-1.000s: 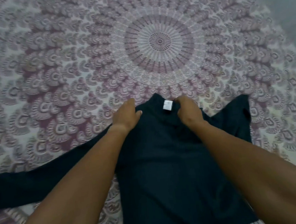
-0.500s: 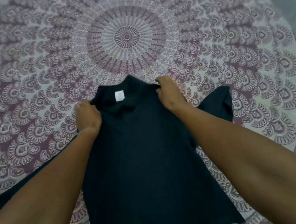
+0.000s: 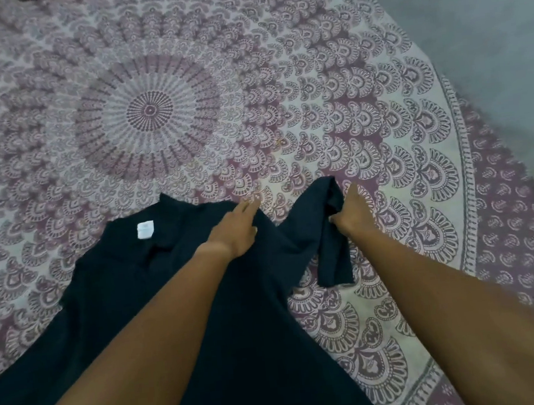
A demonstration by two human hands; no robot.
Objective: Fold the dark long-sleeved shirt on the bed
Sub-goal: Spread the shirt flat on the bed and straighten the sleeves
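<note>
My right hand (image 3: 353, 213) was closed on the bunched right sleeve (image 3: 328, 225), fingers curled around the cloth where it doubled over; the loose end of that sleeve hung back toward me over the bedspread. My left hand (image 3: 234, 230) lay flat, fingers released and stretched out, pressing on the right shoulder area of the dark shirt (image 3: 139, 312) and gripping nothing.

Shirt position: spread on the near part of the bed, collar pointing away from me, white tag (image 3: 145, 229) facing up at the neck. Body lay mostly flat and ran off the near edge of the view. The left sleeve was not in view.

Progress, as judged: early. Body laid out and smoothed, no fold made across the body yet. The right sleeve was gathered but not yet laid over the back. Left to do: bring in both sleeves, fold the sides, fold up the length.

Surface: bedspread (image 3: 382, 126) with purple and cream mandala print, its round centre toward the far left. The bed's right edge ran diagonally; beyond it, plain grey-blue floor (image 3: 486, 18), blurred
</note>
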